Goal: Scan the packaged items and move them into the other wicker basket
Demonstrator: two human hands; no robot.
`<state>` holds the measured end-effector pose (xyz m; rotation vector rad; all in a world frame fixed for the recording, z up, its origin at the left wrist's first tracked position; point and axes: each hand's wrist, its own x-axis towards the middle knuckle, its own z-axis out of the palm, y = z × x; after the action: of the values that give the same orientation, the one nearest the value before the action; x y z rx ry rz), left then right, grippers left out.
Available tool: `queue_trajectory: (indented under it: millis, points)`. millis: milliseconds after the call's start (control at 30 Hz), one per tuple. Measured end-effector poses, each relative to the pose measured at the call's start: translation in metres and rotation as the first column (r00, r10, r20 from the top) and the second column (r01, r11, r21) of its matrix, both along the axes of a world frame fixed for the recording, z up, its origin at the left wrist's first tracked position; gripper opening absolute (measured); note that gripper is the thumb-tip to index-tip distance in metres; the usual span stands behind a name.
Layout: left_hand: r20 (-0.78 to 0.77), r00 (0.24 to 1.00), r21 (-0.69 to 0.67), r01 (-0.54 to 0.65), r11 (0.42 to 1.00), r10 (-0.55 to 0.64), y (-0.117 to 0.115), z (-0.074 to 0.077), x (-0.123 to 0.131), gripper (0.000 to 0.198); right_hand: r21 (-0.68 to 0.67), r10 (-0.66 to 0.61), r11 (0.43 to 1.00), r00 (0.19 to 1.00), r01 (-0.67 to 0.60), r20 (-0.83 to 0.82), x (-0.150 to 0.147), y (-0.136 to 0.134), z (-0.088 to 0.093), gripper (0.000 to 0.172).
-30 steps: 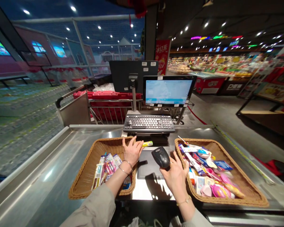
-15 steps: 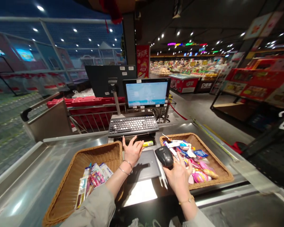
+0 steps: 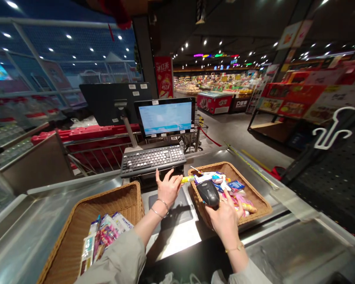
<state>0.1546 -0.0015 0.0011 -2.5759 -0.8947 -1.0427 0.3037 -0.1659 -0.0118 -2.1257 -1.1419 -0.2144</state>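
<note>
My left hand point(image 3: 168, 189) pinches a small yellow tube-shaped packet point(image 3: 188, 179) between thumb and fingertips, at the left rim of the right basket. What the packet contains cannot be read. In my right hand point(image 3: 225, 219) is a black barcode scanner point(image 3: 207, 192), its head pointing forward over the right wicker basket point(image 3: 258, 193). Colourful small packaged goods point(image 3: 236, 185) fill that basket, partly covered by the scanner and hand. The left wicker basket point(image 3: 122, 197) holds several flat packets point(image 3: 108, 232); my left sleeve hides part of it.
A keyboard point(image 3: 154, 159) stands beyond my hands, with a lit monitor point(image 3: 165, 117) behind it. A metal counter point(image 3: 301, 252) surrounds the baskets. White hooks point(image 3: 331, 132) stick out at the right. Farther off are a shopping cart point(image 3: 192, 140) and store shelves.
The camera view has turned right, so the surroundings sit further left. My left hand has carried the yellow packet toward the right basket, and the scanner has shifted right over that basket's rim.
</note>
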Motion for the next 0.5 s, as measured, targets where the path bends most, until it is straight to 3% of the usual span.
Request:
queue_trajectory:
  millis: [500]
  points:
    - [-0.052, 0.993, -0.031, 0.103, 0.994, -0.104, -0.007, -0.003, 0.063, 0.021, -0.024, -0.158, 0.987, 0.987, 0.158, 0.017, 0.049, -0.018, -0.002, 0.034]
